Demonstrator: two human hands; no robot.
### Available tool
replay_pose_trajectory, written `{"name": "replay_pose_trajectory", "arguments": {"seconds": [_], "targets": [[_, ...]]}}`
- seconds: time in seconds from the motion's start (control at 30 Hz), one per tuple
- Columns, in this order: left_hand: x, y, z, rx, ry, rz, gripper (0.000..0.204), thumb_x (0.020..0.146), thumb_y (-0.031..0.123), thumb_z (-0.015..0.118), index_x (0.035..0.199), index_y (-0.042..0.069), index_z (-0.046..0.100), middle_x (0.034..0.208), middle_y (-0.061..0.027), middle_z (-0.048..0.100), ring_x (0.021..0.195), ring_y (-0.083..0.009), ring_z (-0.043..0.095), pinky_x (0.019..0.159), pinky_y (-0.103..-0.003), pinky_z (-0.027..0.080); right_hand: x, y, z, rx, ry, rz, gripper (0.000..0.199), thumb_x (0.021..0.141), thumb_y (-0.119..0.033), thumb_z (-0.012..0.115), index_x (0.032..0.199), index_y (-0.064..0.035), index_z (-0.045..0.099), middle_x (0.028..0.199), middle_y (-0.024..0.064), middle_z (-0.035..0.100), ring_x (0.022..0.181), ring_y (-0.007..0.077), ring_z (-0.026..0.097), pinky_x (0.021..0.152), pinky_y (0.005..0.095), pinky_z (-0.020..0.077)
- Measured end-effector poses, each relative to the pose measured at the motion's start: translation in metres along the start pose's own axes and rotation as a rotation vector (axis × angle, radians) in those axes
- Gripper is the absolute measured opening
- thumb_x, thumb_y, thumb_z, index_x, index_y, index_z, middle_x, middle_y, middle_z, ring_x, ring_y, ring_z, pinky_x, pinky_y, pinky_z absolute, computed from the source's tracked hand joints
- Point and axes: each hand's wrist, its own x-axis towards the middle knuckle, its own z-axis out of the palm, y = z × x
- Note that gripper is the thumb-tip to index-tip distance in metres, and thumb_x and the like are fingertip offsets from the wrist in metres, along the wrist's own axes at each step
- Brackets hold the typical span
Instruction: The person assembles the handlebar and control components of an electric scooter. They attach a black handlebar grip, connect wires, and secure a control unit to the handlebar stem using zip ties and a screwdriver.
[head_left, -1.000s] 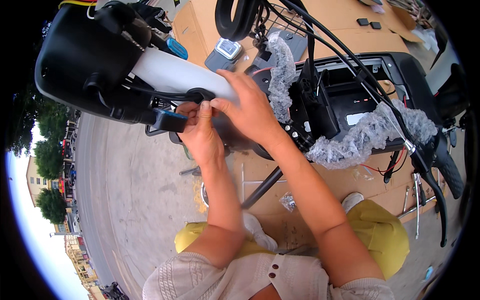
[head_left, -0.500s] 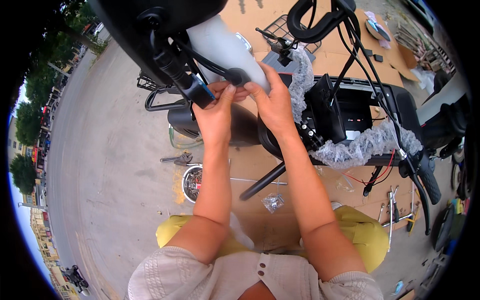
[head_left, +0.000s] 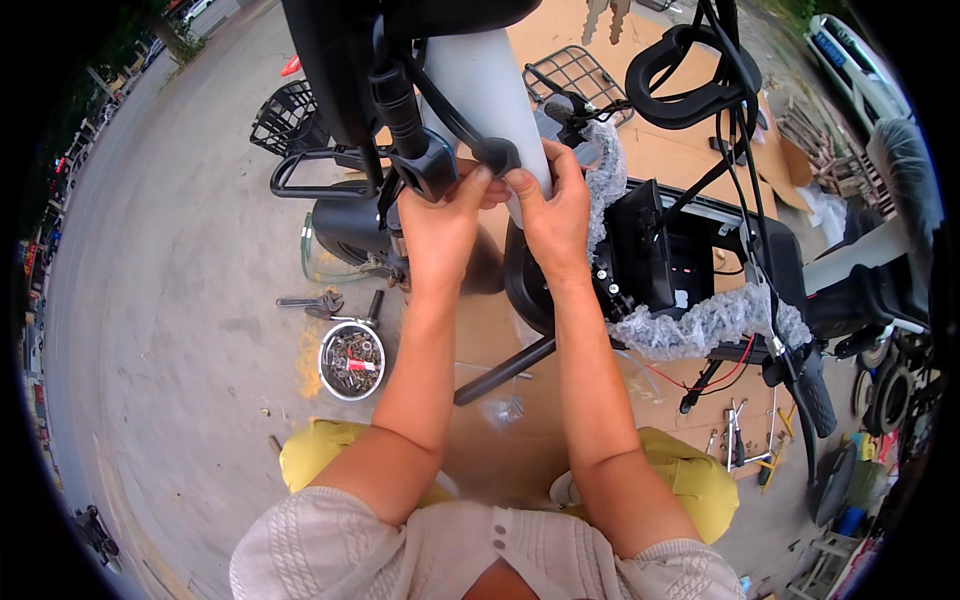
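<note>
My left hand (head_left: pixel 440 225) and my right hand (head_left: pixel 552 215) meet fingertip to fingertip at a small black round fitting (head_left: pixel 497 155). The fitting sits on the end of a black cable and rests against a white tube (head_left: pixel 480 80) of a scooter frame. Both hands pinch the fitting from either side. A black clamp block (head_left: pixel 428 168) on a black rod lies just left of my left thumb. The black scooter body (head_left: pixel 350 225) stands behind my hands.
A metal bowl of screws (head_left: pixel 352 360) and a wrench (head_left: pixel 312 303) lie on the concrete at left. Bubble wrap (head_left: pixel 700 325) covers a handlebar at right, with red wires and a grip (head_left: pixel 815 400). Hand tools (head_left: pixel 740 440) lie on cardboard (head_left: pixel 500 450). A wire basket (head_left: pixel 580 75) sits at the top.
Both hands have stayed together on the black fitting. The view has tilted, so the white tube now stands upright above my hands and more ground shows at left.
</note>
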Motion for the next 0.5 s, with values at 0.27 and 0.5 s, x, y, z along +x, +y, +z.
{"name": "replay_pose_trajectory", "arguments": {"seconds": [0.27, 0.5], "targets": [[-0.004, -0.014, -0.002, 0.27, -0.013, 0.094, 0.032, 0.096, 0.019, 0.059, 0.121, -0.001, 0.059, 0.109, -0.0119, 0.066, 0.104, -0.021, 0.061, 0.091, -0.032, 0.047, -0.001, -0.007, -0.002, 0.056, -0.064, 0.089, 0.045, 0.081, -0.013, 0.069, 0.121, 0.0008, 0.055, 0.111, 0.0134, 0.064, 0.103, 0.0197, 0.06, 0.091, 0.033, 0.0457], [0.008, -0.061, -0.002, -0.269, -0.266, -0.19, 0.06, 0.096, 0.047, 0.052, 0.133, 0.001, 0.043, 0.127, -0.0079, 0.051, 0.121, -0.0175, 0.047, 0.105, -0.034, 0.035, -0.003, -0.011, 0.004, -0.019, -0.05, 0.124, 0.055, 0.079, -0.022, 0.073, 0.126, 0.0, 0.054, 0.111, 0.0145, 0.065, 0.102, 0.0205, 0.06, 0.091, 0.0328, 0.046]]}}
